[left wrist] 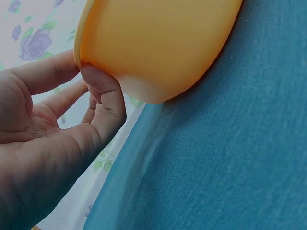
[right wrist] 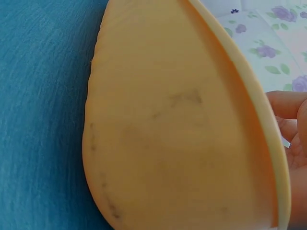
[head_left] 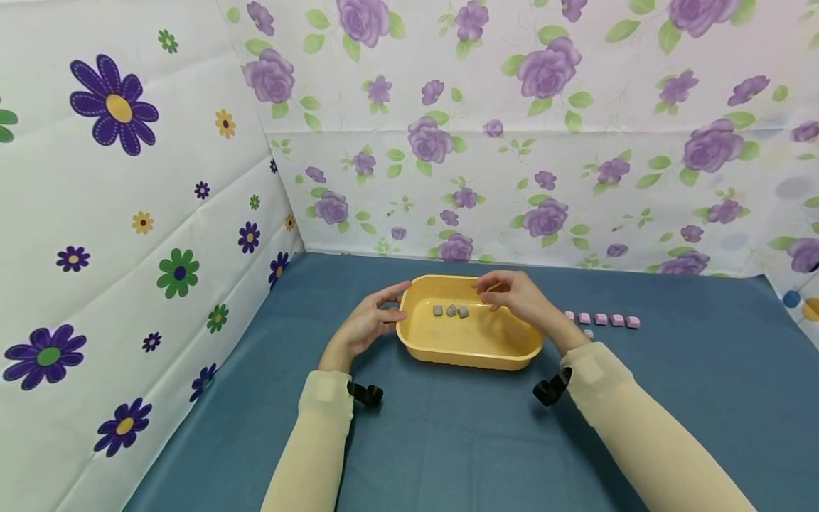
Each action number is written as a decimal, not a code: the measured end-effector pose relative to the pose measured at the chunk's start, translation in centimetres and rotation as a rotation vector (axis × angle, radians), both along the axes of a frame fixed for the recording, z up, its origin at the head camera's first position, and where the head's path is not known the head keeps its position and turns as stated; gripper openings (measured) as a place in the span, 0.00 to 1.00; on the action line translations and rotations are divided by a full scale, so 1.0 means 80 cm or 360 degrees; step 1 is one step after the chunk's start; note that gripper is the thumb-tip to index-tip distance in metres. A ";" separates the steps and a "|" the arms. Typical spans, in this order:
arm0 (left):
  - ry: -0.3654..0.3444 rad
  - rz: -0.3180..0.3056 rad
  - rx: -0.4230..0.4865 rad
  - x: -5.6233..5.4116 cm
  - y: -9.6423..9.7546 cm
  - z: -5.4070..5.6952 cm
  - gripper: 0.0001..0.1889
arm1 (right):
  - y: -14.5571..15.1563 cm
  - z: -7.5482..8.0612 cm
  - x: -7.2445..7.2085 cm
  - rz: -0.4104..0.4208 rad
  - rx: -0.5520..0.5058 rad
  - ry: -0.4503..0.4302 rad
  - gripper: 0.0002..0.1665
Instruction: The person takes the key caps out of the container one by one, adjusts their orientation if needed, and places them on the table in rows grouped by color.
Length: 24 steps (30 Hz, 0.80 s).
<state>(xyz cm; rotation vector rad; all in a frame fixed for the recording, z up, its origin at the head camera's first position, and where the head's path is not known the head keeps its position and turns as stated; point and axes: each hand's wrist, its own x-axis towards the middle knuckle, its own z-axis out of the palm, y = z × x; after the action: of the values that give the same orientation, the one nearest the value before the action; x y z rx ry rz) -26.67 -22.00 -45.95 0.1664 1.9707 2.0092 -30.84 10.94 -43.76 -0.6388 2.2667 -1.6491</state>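
A yellow plastic tray (head_left: 441,338) stands on the blue cloth in front of me. My left hand (head_left: 371,323) holds its left end; the left wrist view shows that hand's fingers and thumb at the rim (left wrist: 85,28). Three small grey cubes (head_left: 438,311) lie inside, toward the back left. Over the tray's right half is my right hand (head_left: 517,295), fingers loosely bent, with nothing visible between them. From the right wrist, the tray's outer wall (right wrist: 177,143) hides most of that hand, leaving some fingers (right wrist: 288,104) showing beyond the rim.
To the right of the tray, a row of pink cubes (head_left: 600,319) sits on the blue cloth (head_left: 448,441), partly behind the right wrist. A paler cube (head_left: 589,333) lies just in front of them. Flowered sheets (head_left: 397,178) hang behind and at the left.
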 end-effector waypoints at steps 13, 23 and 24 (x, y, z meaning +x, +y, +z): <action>-0.0003 -0.0010 -0.0006 -0.001 0.001 -0.001 0.34 | -0.017 -0.011 -0.001 0.0006 -0.0038 -0.0056 0.20; 0.0000 -0.0008 -0.0006 0.000 0.001 0.000 0.34 | -0.025 -0.014 -0.003 -0.0031 0.0019 -0.0048 0.19; 0.0004 -0.0008 -0.0008 0.000 0.001 0.000 0.34 | -0.026 -0.014 -0.003 -0.0032 0.0029 -0.0048 0.19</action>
<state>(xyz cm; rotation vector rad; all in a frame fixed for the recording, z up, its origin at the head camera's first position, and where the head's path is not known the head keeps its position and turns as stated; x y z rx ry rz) -26.69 -21.95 -45.96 0.1729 1.9744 2.0017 -31.07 8.88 -44.89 -0.5846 2.2714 -1.6339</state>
